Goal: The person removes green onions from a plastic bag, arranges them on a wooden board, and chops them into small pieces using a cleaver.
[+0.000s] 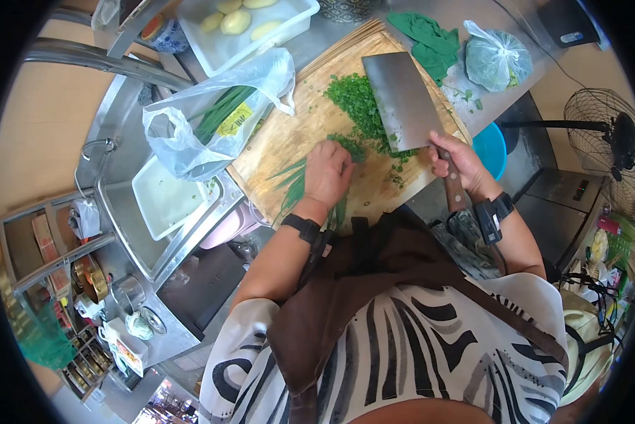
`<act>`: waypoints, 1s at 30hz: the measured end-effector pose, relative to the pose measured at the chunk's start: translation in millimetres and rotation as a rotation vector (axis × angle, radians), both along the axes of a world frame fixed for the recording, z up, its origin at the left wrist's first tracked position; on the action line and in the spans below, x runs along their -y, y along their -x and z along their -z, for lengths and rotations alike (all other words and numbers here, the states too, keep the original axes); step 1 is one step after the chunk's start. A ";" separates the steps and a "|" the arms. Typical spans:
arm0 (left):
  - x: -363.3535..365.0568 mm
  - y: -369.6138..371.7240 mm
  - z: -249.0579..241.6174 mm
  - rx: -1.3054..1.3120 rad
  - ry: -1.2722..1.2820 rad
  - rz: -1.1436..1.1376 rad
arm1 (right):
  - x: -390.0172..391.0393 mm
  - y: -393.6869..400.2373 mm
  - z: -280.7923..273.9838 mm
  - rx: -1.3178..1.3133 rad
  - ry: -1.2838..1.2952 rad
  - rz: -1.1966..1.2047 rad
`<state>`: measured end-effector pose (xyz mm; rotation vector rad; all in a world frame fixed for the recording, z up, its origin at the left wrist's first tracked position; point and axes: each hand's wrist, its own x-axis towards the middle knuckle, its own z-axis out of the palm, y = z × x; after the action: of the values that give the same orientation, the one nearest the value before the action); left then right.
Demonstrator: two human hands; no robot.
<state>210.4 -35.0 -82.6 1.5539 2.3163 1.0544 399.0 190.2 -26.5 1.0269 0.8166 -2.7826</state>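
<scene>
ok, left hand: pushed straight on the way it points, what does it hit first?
Most likely the chopped greens on the cutting board, just beyond the knuckles of the left hand. Its height above the board is hard to judge from this one view.

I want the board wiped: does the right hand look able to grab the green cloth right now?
Probably not: the right hand grips the cleaver. Nothing covers the green cloth, so setting the cleaver down would likely free the hand.
</scene>
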 end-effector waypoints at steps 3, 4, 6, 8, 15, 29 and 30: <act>-1.3 3.5 -1.2 -0.010 -0.010 0.004 | 31.6 7.3 -27.4 0.258 -0.604 -0.187; -2.2 3.8 -1.8 -0.021 -0.005 0.006 | 38.0 6.4 -28.1 0.267 -0.606 -0.192; -3.6 1.7 -3.4 -0.016 0.000 0.014 | 52.2 1.4 -28.9 0.271 -1.383 -0.479; -6.4 4.3 -4.5 -0.008 0.070 0.013 | 70.0 4.9 -40.5 0.176 -1.725 -0.501; -3.1 4.0 10.2 -0.027 0.087 0.003 | 87.3 10.7 -68.1 0.266 -1.811 -0.893; -1.4 5.3 7.5 -0.011 -0.056 -0.026 | 91.6 42.3 -13.4 0.310 -1.811 -0.800; 1.5 3.3 8.5 -0.016 -0.056 -0.022 | 92.8 41.2 -14.0 0.311 -1.812 -0.792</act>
<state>207.0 -36.5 -91.1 1.5663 2.3385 1.1258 357.8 97.4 -12.6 0.6937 2.7770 -0.6833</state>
